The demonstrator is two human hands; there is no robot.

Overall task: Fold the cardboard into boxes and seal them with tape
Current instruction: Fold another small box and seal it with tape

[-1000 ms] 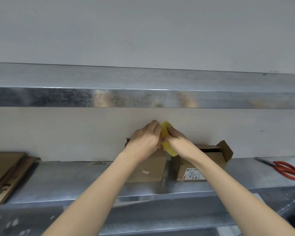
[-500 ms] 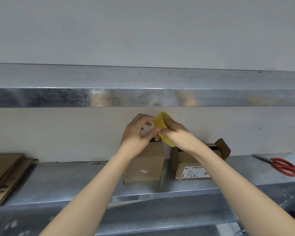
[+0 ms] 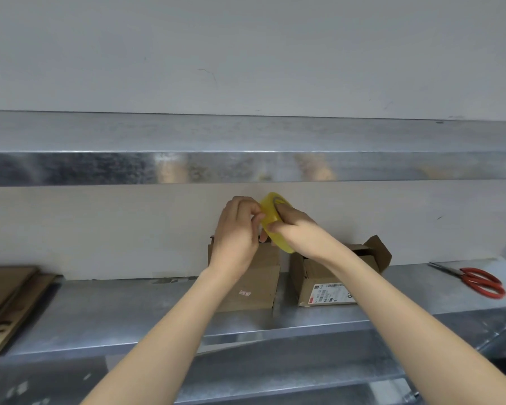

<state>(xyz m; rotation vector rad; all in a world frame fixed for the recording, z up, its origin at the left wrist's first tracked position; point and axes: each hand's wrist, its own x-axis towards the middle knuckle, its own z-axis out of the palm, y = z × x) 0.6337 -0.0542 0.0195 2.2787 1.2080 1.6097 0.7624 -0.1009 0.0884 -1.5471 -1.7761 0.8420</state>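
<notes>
A yellow roll of tape (image 3: 270,213) is held up in front of the wall, above two small cardboard boxes. My right hand (image 3: 297,230) grips the roll around its rim. My left hand (image 3: 238,229) pinches at the roll's outer surface with its fingertips. The left box (image 3: 256,283) stands on the metal shelf with its top partly hidden by my left hand. The right box (image 3: 332,277) has open flaps and a white label on its front.
Red-handled scissors (image 3: 479,280) lie on the metal shelf (image 3: 129,314) at the right. Flat cardboard sheets (image 3: 9,296) are stacked at the left end. Another metal shelf (image 3: 246,165) runs overhead, close above the hands.
Both hands have lifted the tape roll slightly higher. My left hand's fingers opened briefly, then curled back to pinch at the roll's surface.
</notes>
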